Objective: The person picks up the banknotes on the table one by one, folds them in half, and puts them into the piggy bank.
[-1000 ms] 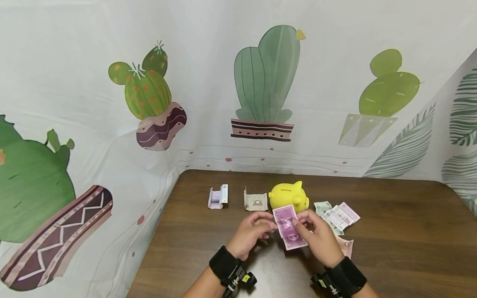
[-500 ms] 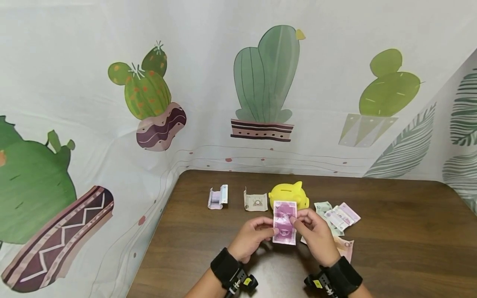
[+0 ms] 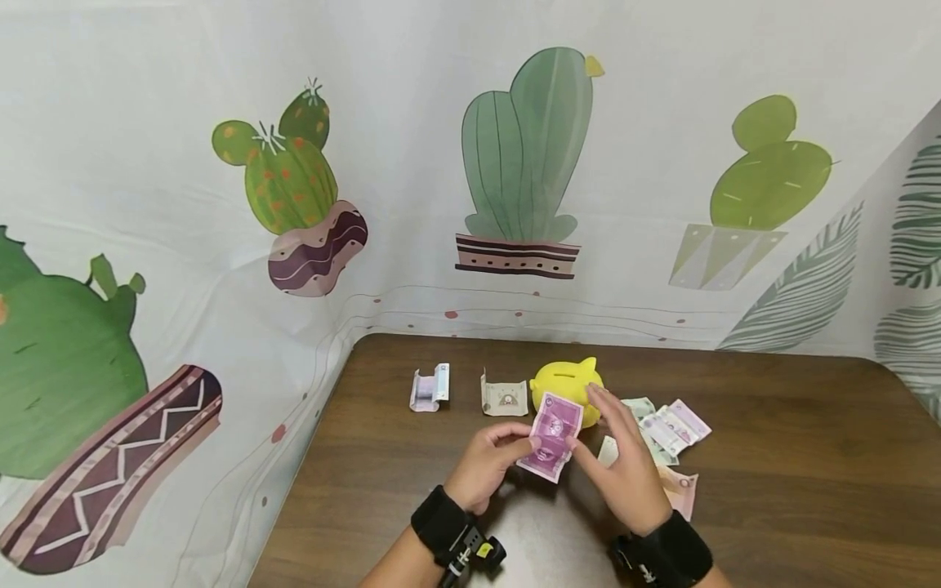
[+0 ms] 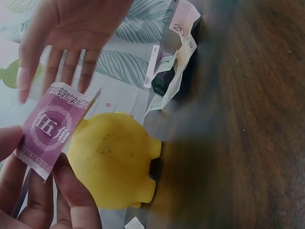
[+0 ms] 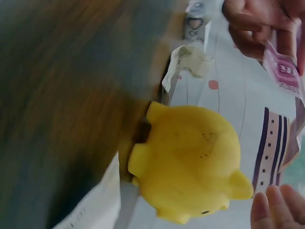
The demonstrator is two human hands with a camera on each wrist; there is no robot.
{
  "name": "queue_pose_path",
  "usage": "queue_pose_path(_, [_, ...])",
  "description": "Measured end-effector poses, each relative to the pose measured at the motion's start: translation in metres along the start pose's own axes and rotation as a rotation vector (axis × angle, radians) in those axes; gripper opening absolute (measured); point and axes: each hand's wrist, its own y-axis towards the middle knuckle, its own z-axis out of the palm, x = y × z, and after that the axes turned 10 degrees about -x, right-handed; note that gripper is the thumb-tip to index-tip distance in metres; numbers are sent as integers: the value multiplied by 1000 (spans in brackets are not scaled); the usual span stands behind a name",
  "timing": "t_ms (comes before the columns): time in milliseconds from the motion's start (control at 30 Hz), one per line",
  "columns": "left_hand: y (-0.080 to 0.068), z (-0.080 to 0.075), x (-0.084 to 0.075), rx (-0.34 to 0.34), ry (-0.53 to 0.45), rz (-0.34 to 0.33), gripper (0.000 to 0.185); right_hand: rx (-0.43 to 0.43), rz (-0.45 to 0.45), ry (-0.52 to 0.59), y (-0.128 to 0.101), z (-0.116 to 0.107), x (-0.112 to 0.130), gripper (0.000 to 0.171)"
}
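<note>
A purple play banknote (image 3: 553, 437) with a crease across its middle is pinched at its left edge by my left hand (image 3: 485, 465). In the left wrist view, that hand's thumb and fingers hold the lower end of the note (image 4: 48, 128). My right hand (image 3: 625, 461) has its fingers extended beside the note's right edge; the left wrist view shows this hand (image 4: 76, 36) apart from the note. Just behind the note stands a yellow piggy bank (image 3: 564, 379) with a slot on top, partly covered by the note and the right fingers.
Left of the piggy bank lie a curled beige note (image 3: 506, 398) and a folded bluish-purple note (image 3: 430, 390). To its right are overlapping notes (image 3: 676, 426) and an orange-pink note (image 3: 680, 490), partly behind the right hand. A cactus-print cloth (image 3: 412, 204) hangs behind the brown table (image 3: 794, 457).
The purple note turned upright, then tilted again and shifted slightly left with my left hand. My right hand has let go of it and spread its fingers.
</note>
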Motion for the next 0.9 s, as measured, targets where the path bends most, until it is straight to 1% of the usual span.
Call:
queue_pose_path(100, [0, 0, -2, 7, -5, 6, 32, 15, -141, -63, -2, 1, 1, 65])
queue_pose_path(167, [0, 0, -3, 11, -7, 5, 32, 28, -187, -72, -3, 2, 1, 56])
queue_pose_path(233, [0, 0, -3, 14, -3, 5, 32, 34, -212, -66, -4, 3, 1, 51])
queue_pose_path(333, [-2, 1, -4, 19, 1, -2, 31, 34, -215, -64, -5, 4, 0, 48])
queue_pose_path(533, [-4, 3, -7, 41, -17, 3, 32, 45, -217, -53, -8, 6, 0, 50])
queue_pose_path(700, [-5, 4, -9, 55, -33, 17, 32, 55, -206, 0, -9, 8, 2, 44])
queue_pose_path(900, [-5, 6, -8, 50, -14, 37, 31, 67, -194, 63, -10, 8, 1, 35])
